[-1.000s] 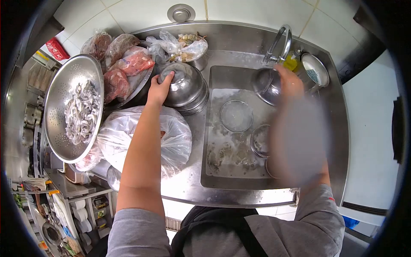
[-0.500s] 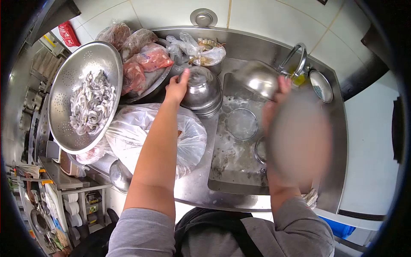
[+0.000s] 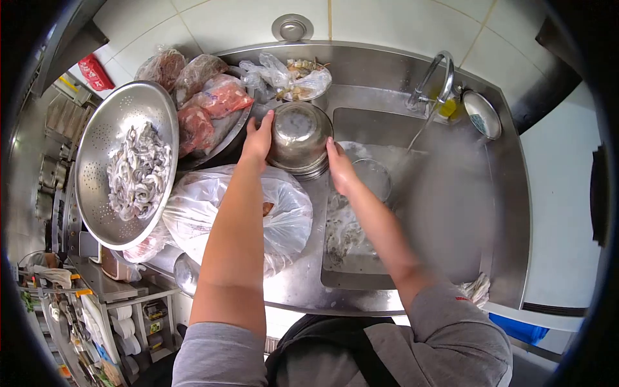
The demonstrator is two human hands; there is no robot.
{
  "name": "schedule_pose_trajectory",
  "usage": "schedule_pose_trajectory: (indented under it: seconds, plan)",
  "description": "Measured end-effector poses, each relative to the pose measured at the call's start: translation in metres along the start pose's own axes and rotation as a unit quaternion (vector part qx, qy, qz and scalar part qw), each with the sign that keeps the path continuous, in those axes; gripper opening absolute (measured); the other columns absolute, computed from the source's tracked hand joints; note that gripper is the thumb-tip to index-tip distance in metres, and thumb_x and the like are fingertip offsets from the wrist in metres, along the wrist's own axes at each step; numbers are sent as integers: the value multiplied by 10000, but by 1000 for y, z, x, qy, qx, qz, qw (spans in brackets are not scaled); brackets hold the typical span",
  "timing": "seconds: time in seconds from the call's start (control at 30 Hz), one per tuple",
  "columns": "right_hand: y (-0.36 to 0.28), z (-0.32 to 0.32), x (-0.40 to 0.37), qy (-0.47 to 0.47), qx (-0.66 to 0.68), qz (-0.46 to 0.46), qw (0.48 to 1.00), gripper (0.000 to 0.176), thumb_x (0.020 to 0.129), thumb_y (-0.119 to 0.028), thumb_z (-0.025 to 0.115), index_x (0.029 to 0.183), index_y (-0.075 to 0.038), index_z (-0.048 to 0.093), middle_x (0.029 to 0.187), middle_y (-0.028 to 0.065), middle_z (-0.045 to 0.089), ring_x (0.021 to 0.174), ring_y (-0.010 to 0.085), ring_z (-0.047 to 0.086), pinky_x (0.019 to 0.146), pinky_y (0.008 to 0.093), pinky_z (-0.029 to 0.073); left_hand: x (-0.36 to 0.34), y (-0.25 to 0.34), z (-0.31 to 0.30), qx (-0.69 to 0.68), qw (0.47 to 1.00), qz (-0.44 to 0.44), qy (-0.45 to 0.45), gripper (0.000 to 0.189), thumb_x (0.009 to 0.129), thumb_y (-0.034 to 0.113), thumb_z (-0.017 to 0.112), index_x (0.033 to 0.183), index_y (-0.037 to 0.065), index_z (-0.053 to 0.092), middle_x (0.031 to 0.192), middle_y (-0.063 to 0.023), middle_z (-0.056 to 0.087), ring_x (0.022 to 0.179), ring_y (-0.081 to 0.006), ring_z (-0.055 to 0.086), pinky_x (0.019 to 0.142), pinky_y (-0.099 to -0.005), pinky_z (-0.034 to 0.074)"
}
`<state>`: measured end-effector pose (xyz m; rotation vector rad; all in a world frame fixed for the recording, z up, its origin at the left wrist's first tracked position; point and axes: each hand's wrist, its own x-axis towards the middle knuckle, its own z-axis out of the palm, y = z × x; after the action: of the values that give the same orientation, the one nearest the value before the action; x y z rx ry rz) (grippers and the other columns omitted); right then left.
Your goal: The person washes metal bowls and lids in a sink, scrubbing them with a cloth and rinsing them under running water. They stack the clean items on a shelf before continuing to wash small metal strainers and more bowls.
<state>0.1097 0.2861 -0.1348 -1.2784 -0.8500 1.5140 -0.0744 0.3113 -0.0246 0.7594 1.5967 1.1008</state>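
Upside-down metal bowls (image 3: 300,132) stand in a stack on the ledge at the left of the sink (image 3: 380,117). My left hand (image 3: 260,135) holds the top bowl by its left side, fingers against the wall. My right hand (image 3: 340,168) grips the same bowl from the right, fingers partly hidden. In the sink, a round metal-rimmed item (image 3: 373,177) lies in the cloudy, sudsy water. From the tap (image 3: 446,77) a thin stream of water runs down into the basin.
A colander (image 3: 97,193) of cut squid or octopus leans at the left. Bagged meat (image 3: 222,97) fills a large basin, with a white plastic bag (image 3: 284,200) in front. A shellfish bag (image 3: 303,80) sits behind the bowls. A small dish (image 3: 482,113) lies beside the tap.
My right hand has moved left from over the sink, bringing its metal bowl onto the upside-down stack. My left hand stays beside the stack. The tap's stream is now visible.
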Motion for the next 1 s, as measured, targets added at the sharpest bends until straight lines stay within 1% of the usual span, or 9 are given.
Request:
schedule_pose_trajectory:
  seconds: [0.1, 0.2, 0.33, 0.4, 0.53, 0.63, 0.73, 0.83, 1.0]
  plan:
    - [-7, 13, -9, 53, -28, -12, 998, 902, 920, -647, 392, 1432, 85, 265, 1456, 283, 342, 1377, 362, 316, 1114, 388, 270, 12, -7, -4, 71, 997, 40, 15, 735, 903, 572, 496, 1339, -21, 488, 1333, -195, 529, 1245, -237, 481, 1023, -308, 359]
    - [-5, 12, -9, 71, -96, -18, 993, 910, 913, -670, 377, 1433, 71, 279, 1456, 272, 351, 1368, 362, 335, 1112, 391, 277, 13, 3, -3, 152, 985, -71, 48, 815, 869, 683, 425, 1419, 82, 399, 1433, -148, 420, 1264, -351, 423, 966, -570, 360]
    - [-35, -29, -42, -25, -58, 29, 998, 823, 942, -640, 344, 1431, 22, 336, 1472, 212, 366, 1387, 316, 314, 1127, 362, 251, 36, -6, -14, 121, 988, -95, 30, 810, 871, 698, 405, 1346, 45, 469, 1285, -149, 545, 1161, -315, 501, 948, -511, 391]
    - [18, -92, -11, -64, -141, -38, 987, 804, 940, -616, 394, 1422, 26, 351, 1475, 220, 358, 1387, 308, 316, 1132, 369, 251, 82, -32, -36, 83, 995, 27, 42, 805, 883, 698, 385, 1257, 1, 532, 1266, -147, 560, 1145, -266, 519, 949, -423, 411]
    - [66, -263, -35, 143, -710, 57, 687, 580, 845, -352, 643, 1364, -156, 473, 1397, 175, 469, 1305, 289, 446, 1018, 504, 401, 31, -3, 3, 36, 983, 99, 150, 639, 925, 570, 470, 1110, -28, 598, 1133, -172, 625, 1037, -261, 581, 891, -366, 444]
    - [80, -342, -77, 203, -749, 116, 620, 452, 867, -235, 595, 1300, -133, 516, 1280, 153, 574, 1212, 294, 539, 937, 502, 471, -16, 13, 40, 303, 763, 463, 334, 342, 854, 252, 655, 1060, -14, 593, 992, -166, 611, 956, -320, 537, 895, -409, 409]
    - [64, -363, -86, 102, -696, 177, 688, 356, 888, -173, 547, 1233, -85, 537, 1197, 155, 620, 1088, 324, 613, 872, 458, 515, -65, 18, 106, 303, 661, 667, 162, 205, 789, 107, 675, 964, 30, 602, 877, -107, 593, 940, -295, 539, 853, -384, 407]
    - [46, -354, -90, 107, -732, 44, 672, 283, 896, -107, 499, 1170, -54, 548, 1152, 154, 638, 1001, 334, 642, 810, 417, 537, -91, -17, 185, 268, 830, 460, -170, 152, 801, 91, 651, 951, 69, 642, 898, -99, 619, 792, -238, 616, 730, -355, 501]
    - [-6, -330, -98, 108, -697, -294, 645, 281, 855, -69, 495, 1118, -123, 582, 1042, 117, 663, 931, 283, 659, 743, 398, 540, -60, -47, 297, 304, 862, 348, -207, 187, 871, 167, 633, 1012, 57, 686, 914, -141, 686, 887, -182, 658, 769, -309, 510]
